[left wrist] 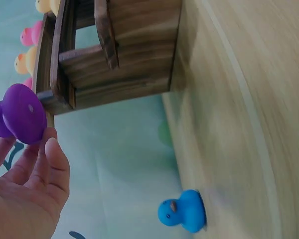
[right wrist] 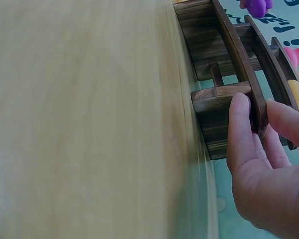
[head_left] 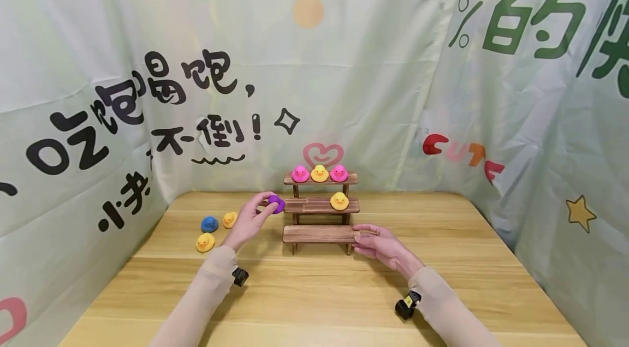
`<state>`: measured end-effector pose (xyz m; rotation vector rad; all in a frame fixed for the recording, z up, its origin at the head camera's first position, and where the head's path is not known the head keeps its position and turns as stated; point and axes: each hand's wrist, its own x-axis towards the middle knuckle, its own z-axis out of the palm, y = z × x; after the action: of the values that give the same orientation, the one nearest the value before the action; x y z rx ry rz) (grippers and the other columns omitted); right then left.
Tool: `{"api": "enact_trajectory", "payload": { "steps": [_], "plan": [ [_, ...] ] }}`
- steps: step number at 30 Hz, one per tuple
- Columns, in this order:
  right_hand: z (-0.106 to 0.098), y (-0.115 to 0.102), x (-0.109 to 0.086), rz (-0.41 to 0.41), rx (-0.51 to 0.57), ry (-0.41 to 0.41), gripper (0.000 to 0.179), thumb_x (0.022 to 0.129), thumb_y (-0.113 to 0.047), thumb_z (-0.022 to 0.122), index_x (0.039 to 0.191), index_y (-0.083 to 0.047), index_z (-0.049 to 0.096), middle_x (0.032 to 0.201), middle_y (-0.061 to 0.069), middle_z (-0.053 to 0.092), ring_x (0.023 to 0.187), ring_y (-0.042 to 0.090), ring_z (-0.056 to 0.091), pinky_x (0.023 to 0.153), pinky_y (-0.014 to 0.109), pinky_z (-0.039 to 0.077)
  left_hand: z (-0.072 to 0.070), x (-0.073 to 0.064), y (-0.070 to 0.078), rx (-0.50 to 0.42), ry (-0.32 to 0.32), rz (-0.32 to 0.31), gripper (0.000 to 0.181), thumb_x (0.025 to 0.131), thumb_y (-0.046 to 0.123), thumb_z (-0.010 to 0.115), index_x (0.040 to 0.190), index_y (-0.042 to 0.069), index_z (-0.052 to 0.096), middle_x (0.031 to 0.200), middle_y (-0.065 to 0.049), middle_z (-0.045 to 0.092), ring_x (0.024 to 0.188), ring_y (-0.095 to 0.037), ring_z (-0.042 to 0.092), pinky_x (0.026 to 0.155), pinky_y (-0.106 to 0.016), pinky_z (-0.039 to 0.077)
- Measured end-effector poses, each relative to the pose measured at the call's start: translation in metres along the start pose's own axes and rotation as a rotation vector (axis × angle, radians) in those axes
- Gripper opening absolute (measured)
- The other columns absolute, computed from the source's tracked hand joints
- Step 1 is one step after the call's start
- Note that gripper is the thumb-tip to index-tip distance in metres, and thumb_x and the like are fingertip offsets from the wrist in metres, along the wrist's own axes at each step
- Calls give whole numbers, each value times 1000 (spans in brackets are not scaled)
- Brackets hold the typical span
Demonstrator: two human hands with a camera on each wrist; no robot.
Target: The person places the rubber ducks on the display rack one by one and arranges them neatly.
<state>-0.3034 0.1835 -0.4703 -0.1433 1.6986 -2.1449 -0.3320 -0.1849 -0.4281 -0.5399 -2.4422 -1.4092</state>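
Observation:
My left hand (head_left: 250, 220) pinches a purple rubber duck (head_left: 277, 204) at the left end of the middle step of a small wooden display stand (head_left: 319, 234). In the left wrist view the purple duck (left wrist: 26, 113) is tipped, its flat underside facing the camera, close beside the stand. My right hand (head_left: 385, 249) grips the right end of the bottom step; in the right wrist view the thumb and fingers lie on both sides of that board (right wrist: 256, 107). A yellow duck (head_left: 339, 201) sits on the right of the middle step.
The top step carries a pink duck (head_left: 300, 174), a yellow duck (head_left: 319, 173) and another pink duck (head_left: 339, 173). Left of my left forearm, a blue duck (head_left: 209, 224) and two yellow ducks (head_left: 205, 242) stand on the wooden table (head_left: 314, 303). Printed cloth (head_left: 363, 90) hangs around the table.

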Motion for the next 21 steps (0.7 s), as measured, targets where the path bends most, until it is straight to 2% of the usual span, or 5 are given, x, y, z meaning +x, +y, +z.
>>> {"api": "enact_trajectory", "payload": {
  "steps": [7, 15, 21],
  "plan": [
    [-1, 1, 1, 1, -3, -1, 41, 95, 3, 57, 135, 5, 48, 98, 5, 59, 87, 14, 68, 85, 28, 57, 11, 4, 5, 44, -30, 96, 36, 100, 36, 55, 126, 11, 61, 113, -5, 67, 103, -21, 60, 80, -33, 51],
    [-1, -1, 1, 4, -10, -4, 42, 95, 2, 57, 136, 6, 46, 97, 5, 57, 86, 14, 68, 85, 28, 57, 20, 7, 13, 61, -51, 118, 33, 99, 37, 57, 124, 16, 61, 114, 0, 65, 96, -18, 59, 78, -30, 49],
    [-1, 0, 2, 11, -11, -1, 42, 95, 2, 57, 135, 6, 47, 96, 5, 57, 86, 14, 68, 84, 27, 57, 28, 10, 17, 69, -48, 139, 35, 98, 35, 59, 124, 12, 63, 114, -2, 66, 94, -15, 58, 78, -28, 49]
  ]
}}
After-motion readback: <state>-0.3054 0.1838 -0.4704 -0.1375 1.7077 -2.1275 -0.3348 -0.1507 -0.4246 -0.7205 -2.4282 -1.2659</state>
